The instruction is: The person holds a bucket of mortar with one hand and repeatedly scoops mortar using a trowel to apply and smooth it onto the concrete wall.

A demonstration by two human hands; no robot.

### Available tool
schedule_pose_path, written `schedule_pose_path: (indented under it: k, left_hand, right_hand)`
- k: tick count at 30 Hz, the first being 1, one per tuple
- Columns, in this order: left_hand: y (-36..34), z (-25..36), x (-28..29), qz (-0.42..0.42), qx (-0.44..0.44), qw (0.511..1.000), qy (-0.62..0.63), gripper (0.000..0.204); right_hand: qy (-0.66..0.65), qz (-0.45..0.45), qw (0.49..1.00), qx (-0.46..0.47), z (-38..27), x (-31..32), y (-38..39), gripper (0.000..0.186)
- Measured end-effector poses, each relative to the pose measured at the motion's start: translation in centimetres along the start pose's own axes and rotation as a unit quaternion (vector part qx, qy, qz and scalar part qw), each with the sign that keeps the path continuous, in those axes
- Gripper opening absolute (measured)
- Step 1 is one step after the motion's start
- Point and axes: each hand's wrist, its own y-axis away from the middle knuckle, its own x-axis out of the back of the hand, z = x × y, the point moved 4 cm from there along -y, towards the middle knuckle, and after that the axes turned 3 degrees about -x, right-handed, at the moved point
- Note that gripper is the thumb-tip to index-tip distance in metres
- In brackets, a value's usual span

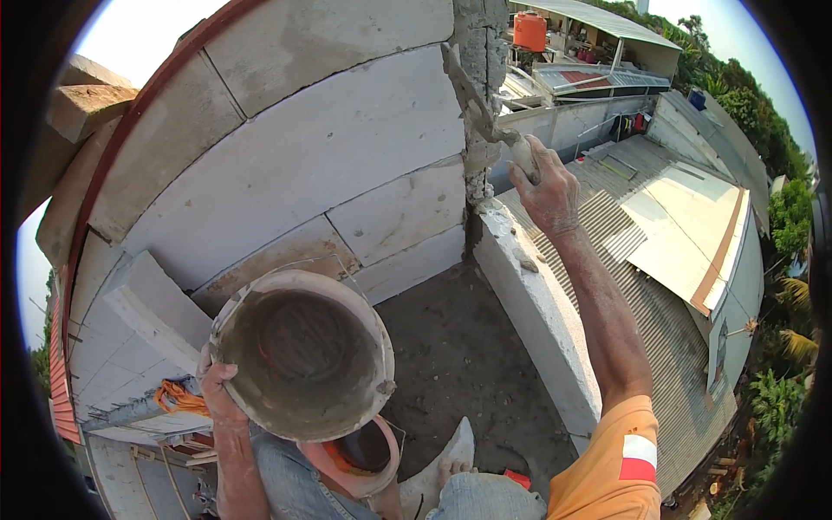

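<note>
Orange sleeve (598, 472), red-white patch (639, 457), held bucket (347, 390), trowel (473, 102)

Building site, open-air, elevated. Before me: one unplastered block wall (347, 130), one mortar-smeared bucket (260, 381), one trowel (468, 94). Below me: one corrugated roof (672, 381).

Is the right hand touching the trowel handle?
Touching. The head view shows the right hand wrapped around the trowel handle, with no gap between them.
</note>
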Motion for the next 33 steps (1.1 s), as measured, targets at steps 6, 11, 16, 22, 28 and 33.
schedule_pose_path:
  k: [6, 11, 16, 22, 28, 33]
  left_hand:
    - [-0.6, -0.9, 0.5, 0.004, 0.019, 1.0, 0.005, 0.058]
    - [0.1, -0.3, 0.0, 0.001, 0.008, 1.0, -0.004, 0.06]
    - [0.2, -0.5, 0.1, -0.024, 0.001, 1.0, -0.015, 0.063]
    - [0.7, 0.4, -0.4, -0.045, 0.0, 0.999, 0.002, 0.062]
    - [0.6, -0.1, -0.5, -0.049, 0.002, 0.999, -0.015, 0.064]
    - [0.8, -0.3, -0.6, -0.019, 0.002, 1.0, -0.005, 0.062]
  right_hand:
    - [-0.063, 0.007, 0.992, -0.112, -0.3, -0.5, 1.8, 0.057]
    - [0.081, 0.012, 0.985, -0.151, -3.9, 0.2, -3.4, 0.062]
    - [0.203, -0.007, 0.966, -0.158, -8.3, -3.7, -2.7, 0.069]
    - [0.224, -0.048, 0.966, -0.117, -8.8, -1.5, -0.8, 0.068]
    - [0.079, -0.102, 0.988, -0.082, -7.9, 2.4, 2.8, 0.066]
    - [0.082, -0.06, 0.986, -0.131, -3.5, 2.0, -1.8, 0.062]
